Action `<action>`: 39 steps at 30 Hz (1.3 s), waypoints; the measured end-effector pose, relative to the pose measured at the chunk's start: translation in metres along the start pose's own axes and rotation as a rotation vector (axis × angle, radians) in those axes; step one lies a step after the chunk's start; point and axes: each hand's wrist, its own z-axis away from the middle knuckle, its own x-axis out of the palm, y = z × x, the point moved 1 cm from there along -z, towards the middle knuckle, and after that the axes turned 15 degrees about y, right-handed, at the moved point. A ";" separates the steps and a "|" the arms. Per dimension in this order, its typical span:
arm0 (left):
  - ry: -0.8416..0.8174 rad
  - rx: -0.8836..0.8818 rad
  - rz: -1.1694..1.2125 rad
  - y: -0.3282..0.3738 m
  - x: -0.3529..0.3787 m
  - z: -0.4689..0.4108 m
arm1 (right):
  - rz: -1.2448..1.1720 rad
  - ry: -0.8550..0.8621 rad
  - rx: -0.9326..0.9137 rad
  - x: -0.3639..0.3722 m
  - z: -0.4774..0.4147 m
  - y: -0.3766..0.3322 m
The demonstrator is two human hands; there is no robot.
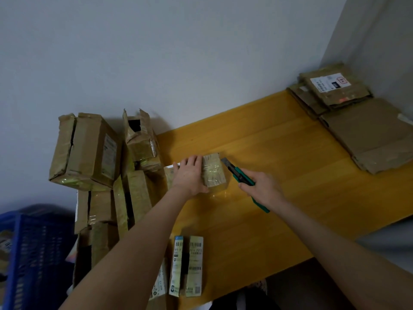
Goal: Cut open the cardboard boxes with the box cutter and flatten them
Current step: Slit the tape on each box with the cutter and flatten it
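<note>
**Fig. Head view, cutting stage.** The small taped box is sitting near the ctr of the yellow table, wrapped in clear tape. The left hand is grasping it from the 9 o'clock side: fingers are lying across the top and the thumb is hooking round the near edge. The right hand is gripping the green box cutter at approx. 3 o'clock of the box. The blade is pointing toward 10 o'clock, w/ its tip just beside the box's far right corner; whether it is touching cannot be told. Both bare forearms are entering the frame from 7 and 5 o'clock. Flattened cardboard is lying stacked at 2 o'clock of the frame, in the corner of the wall. A pile of boxes, torn and taped, is standing at 9 o'clock, at the table's left end. Two labelled boxes are lying side by side at 6 o'clock, close to the table's near edge. A blue crate is showing at 8 o'clock, below the pile.
</note>
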 end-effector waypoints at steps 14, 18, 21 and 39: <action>0.001 0.004 -0.001 0.001 0.001 -0.001 | 0.024 -0.149 -0.060 -0.009 0.002 0.002; 0.001 0.013 -0.013 0.001 0.000 0.001 | 0.104 -0.172 -0.069 -0.010 0.005 0.003; -0.004 0.012 -0.014 0.000 0.001 0.000 | 0.166 -0.182 -0.098 -0.013 0.009 0.004; -0.065 -0.446 0.277 0.009 0.003 0.004 | -0.545 0.067 0.587 0.035 0.008 -0.050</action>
